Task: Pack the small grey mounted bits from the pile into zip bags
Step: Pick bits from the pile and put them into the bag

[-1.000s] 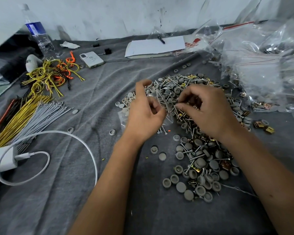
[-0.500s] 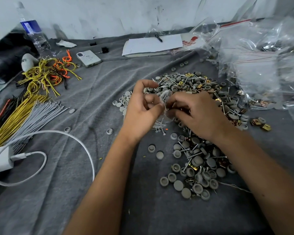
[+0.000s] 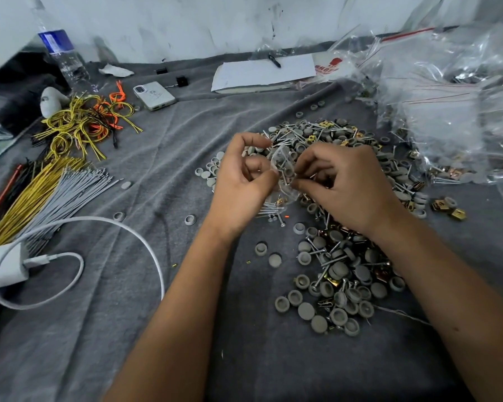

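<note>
Left hand (image 3: 240, 181): fingers curled, pinching the mouth of a small clear bag (image 3: 283, 181).
Right hand (image 3: 343, 184): fingertips pinched at the bag's other edge; what they hold is hidden.
Pile (image 3: 340, 274): grey bits, screws, directly beneath both hands.
Bag contents: blurred.

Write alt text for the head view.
Two hands hold a small clear zip bag over a pile of grey bits, screws and brass clips on a grey cloth: left hand pinches its edge, right hand pinches the other side. Wire bundles lie left.
</note>
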`<state>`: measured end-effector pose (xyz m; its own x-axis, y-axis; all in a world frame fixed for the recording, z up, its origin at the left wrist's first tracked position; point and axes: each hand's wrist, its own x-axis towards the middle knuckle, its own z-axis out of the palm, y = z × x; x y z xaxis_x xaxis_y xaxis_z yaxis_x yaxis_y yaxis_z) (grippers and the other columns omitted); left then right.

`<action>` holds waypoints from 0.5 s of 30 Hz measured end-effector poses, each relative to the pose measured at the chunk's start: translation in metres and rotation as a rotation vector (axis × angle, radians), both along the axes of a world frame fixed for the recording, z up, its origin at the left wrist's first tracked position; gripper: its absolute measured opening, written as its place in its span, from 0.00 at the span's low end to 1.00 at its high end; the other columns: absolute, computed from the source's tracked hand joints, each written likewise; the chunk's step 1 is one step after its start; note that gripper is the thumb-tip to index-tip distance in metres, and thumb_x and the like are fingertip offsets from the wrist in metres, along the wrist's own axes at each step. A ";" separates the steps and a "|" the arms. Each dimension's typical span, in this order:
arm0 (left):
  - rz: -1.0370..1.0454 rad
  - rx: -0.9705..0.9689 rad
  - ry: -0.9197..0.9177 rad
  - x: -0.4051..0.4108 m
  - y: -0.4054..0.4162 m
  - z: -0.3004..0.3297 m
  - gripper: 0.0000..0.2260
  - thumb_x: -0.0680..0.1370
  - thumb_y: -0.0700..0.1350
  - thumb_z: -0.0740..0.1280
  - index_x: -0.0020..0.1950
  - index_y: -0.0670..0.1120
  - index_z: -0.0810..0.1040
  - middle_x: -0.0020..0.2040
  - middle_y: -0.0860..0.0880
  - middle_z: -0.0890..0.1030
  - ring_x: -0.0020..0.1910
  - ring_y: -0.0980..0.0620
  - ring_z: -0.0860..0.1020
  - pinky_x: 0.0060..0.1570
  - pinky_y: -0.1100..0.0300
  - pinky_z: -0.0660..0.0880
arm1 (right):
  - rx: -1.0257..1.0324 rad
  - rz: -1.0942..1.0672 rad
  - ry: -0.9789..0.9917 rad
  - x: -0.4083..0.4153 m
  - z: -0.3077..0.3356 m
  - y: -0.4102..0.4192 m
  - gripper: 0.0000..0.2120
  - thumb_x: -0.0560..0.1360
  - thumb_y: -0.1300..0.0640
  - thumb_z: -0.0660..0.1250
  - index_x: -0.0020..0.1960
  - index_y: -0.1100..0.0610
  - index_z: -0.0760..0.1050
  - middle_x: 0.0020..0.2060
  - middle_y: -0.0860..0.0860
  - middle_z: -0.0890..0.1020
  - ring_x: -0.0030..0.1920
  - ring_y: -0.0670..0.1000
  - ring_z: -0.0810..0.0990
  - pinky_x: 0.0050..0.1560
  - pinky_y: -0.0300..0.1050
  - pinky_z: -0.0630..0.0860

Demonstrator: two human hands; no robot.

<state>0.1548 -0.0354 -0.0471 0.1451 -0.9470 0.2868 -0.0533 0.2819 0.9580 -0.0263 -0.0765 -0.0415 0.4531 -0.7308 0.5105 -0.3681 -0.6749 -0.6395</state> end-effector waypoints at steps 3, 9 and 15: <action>0.051 -0.016 0.007 0.003 -0.002 -0.002 0.16 0.76 0.27 0.63 0.60 0.42 0.70 0.34 0.40 0.76 0.24 0.57 0.72 0.26 0.68 0.68 | -0.004 0.059 0.009 -0.004 0.011 0.004 0.09 0.71 0.58 0.81 0.46 0.54 0.82 0.41 0.44 0.85 0.39 0.43 0.84 0.41 0.43 0.83; 0.106 -0.029 0.044 0.008 -0.008 -0.010 0.16 0.74 0.32 0.65 0.59 0.44 0.71 0.30 0.49 0.74 0.23 0.57 0.68 0.24 0.67 0.65 | 0.489 0.526 0.641 -0.017 0.045 0.019 0.13 0.66 0.46 0.83 0.47 0.43 0.82 0.44 0.42 0.83 0.46 0.42 0.82 0.46 0.40 0.79; 0.101 -0.038 0.016 0.008 -0.009 -0.012 0.14 0.74 0.33 0.65 0.57 0.47 0.73 0.29 0.53 0.74 0.23 0.59 0.68 0.25 0.68 0.66 | 0.406 0.601 0.907 -0.013 0.046 0.045 0.16 0.64 0.42 0.83 0.47 0.39 0.82 0.49 0.38 0.78 0.54 0.40 0.76 0.56 0.45 0.77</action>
